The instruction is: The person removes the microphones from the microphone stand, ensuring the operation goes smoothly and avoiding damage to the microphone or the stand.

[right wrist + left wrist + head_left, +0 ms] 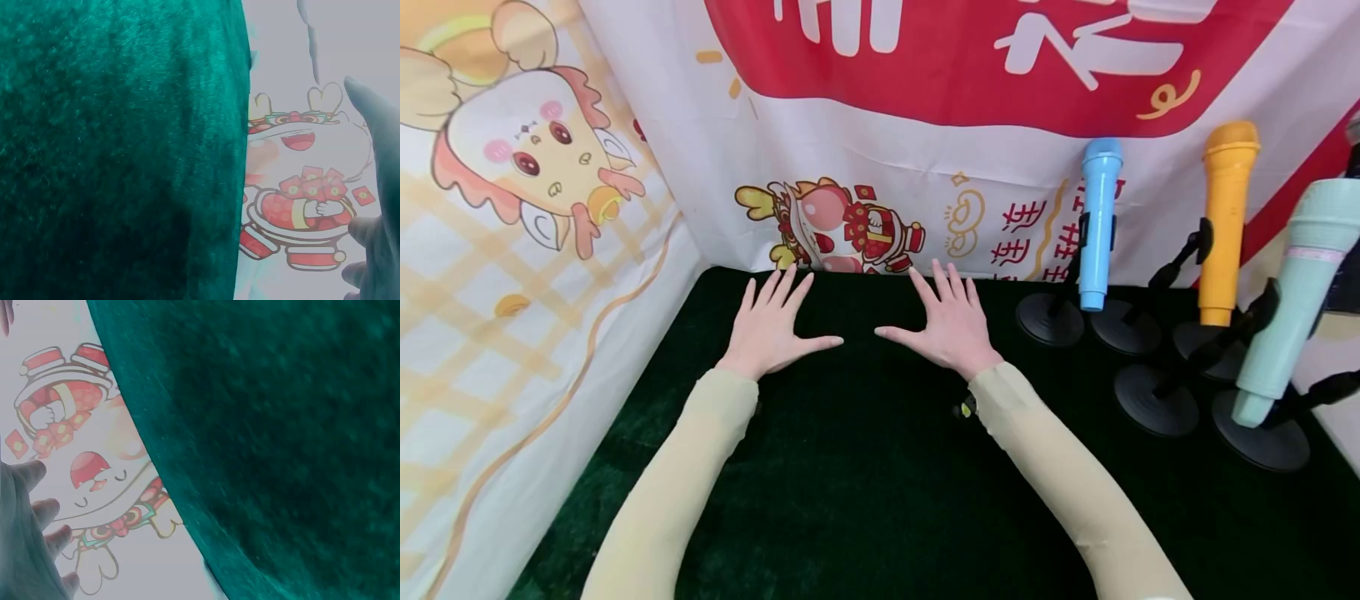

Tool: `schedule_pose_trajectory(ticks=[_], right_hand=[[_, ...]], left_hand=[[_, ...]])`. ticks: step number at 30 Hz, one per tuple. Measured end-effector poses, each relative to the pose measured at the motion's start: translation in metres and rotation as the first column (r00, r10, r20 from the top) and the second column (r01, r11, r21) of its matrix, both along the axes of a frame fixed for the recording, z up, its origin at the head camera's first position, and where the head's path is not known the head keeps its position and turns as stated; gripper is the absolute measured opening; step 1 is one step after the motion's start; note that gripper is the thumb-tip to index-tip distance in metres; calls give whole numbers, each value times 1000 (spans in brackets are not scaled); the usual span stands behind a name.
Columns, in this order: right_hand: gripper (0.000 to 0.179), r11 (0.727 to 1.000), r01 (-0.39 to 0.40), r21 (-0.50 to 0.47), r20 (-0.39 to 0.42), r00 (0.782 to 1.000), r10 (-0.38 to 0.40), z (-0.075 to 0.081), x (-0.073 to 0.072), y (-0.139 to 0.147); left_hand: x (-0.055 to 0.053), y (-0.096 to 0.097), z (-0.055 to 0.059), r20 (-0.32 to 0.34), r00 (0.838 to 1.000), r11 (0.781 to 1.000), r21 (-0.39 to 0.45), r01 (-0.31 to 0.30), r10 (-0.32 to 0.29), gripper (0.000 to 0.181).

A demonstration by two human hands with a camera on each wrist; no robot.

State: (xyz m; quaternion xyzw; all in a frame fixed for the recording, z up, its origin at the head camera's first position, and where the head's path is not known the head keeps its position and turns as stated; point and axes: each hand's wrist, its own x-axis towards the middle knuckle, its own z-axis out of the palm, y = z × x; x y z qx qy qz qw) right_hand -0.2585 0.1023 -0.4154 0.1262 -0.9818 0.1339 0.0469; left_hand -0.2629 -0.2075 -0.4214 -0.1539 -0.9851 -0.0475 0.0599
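Observation:
Both hands are spread over the far part of a dark green cloth-covered table, palms down and holding nothing. My left hand has its fingers straight and its thumb pointing right. Opposite it, my right hand mirrors the pose, thumb pointing left. In the left wrist view the left fingers show at the left edge, in front of a printed dragon figure. The right wrist view catches the right hand along its right edge, beside the same print. A small dark device sits at the right cuff.
Several toy-like microphones on black round-based stands occupy the table's right side: a blue microphone, an orange microphone and a mint green microphone. A printed white and red curtain hangs behind, and a patterned cloth borders the left.

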Motion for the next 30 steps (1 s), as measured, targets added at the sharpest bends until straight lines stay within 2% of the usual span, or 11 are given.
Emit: schedule_pose_trajectory(ticks=[5,10,14,18,22,25,28,30], right_hand=[[116,993,-20,-117,-22,1000,17,7,5,10],[113,974,-31,-223,-29,999,25,9,10,25],[110,950,-13,-313,-15,1000,8,8,14,39],[107,922,37,-386,36,999,-25,4,17,55],[105,888,78,-453,73,996,-50,-5,20,77],[98,860,94,-502,64,995,-72,-11,21,95],[89,827,118,-549,52,993,-107,-16,23,115],[87,803,146,-577,58,989,-138,-18,26,129]], left_hand=[[4,6,2,-14,1000,999,38,5,-5,123],[10,14,2,-33,999,992,128,22,-18,121],[15,23,0,-54,998,975,220,34,-22,118],[20,31,-5,-36,999,944,327,41,-31,114],[28,40,-7,26,999,892,451,30,-47,103],[34,47,-7,112,992,821,571,-23,-51,97],[38,53,-8,187,981,741,666,-84,-57,96],[40,58,-10,211,976,705,701,-108,-60,96]])
